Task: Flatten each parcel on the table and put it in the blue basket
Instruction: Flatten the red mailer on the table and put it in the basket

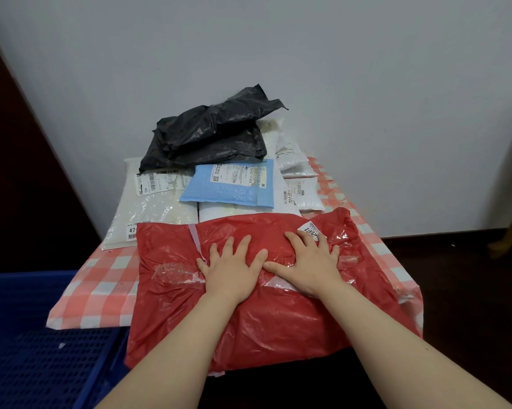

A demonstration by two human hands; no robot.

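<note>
The left grip (231,273) and right grip (311,261) are pressing flat-palmed on the seemingly soft, slippery red parcel (278,326), probably best lifted by its three and nine o'clock edges.

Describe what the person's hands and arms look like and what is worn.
The left hand and right hand are bare: no gloves, rings or bracelets visible. The left forearm and right forearm are uncovered to the frame's edge; no sleeve, watch or marking shows.
</note>
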